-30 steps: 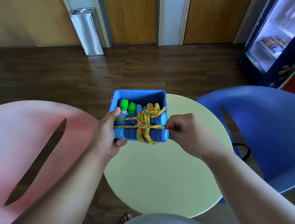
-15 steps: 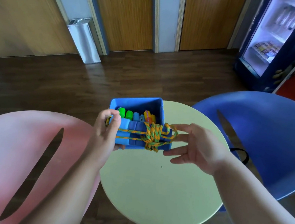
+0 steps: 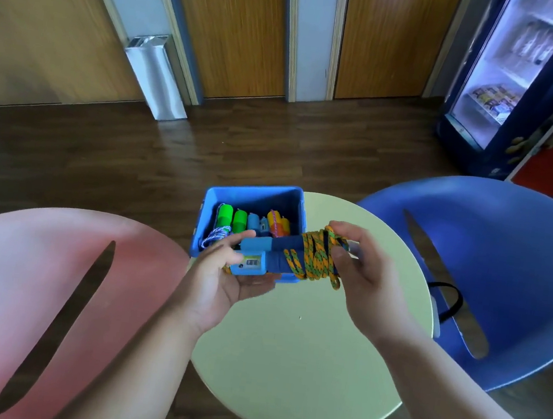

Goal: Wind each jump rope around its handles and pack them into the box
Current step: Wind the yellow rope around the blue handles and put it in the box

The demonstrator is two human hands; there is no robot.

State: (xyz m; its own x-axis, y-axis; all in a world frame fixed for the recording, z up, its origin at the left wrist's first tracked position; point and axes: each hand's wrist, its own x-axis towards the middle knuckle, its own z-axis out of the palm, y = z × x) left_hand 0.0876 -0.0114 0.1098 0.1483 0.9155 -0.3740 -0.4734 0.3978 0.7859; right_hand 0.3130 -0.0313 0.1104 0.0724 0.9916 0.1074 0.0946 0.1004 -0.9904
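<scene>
A jump rope with blue handles (image 3: 271, 258) and an orange-green cord wound around them hangs just above the near edge of the blue box (image 3: 252, 198). My left hand (image 3: 226, 272) holds its counter end from below, thumb on top. My right hand (image 3: 361, 270) grips the wound end, fingers curled over the cord. Inside the box stand other packed ropes with green handles (image 3: 232, 220), a blue handle and orange-yellow handles (image 3: 276, 225); a white-purple cord lies at its left side.
The box sits at the far edge of a round pale-green table (image 3: 304, 350). A pink chair (image 3: 35, 285) stands to the left and a blue chair (image 3: 502, 269) to the right. A drinks fridge (image 3: 524, 82) stands at the far right on the wooden floor.
My right hand, open beside the bundle half a second ago, now grips its wound end. The bundle has turned in my left hand, showing the counter face, and sits slightly to the right.
</scene>
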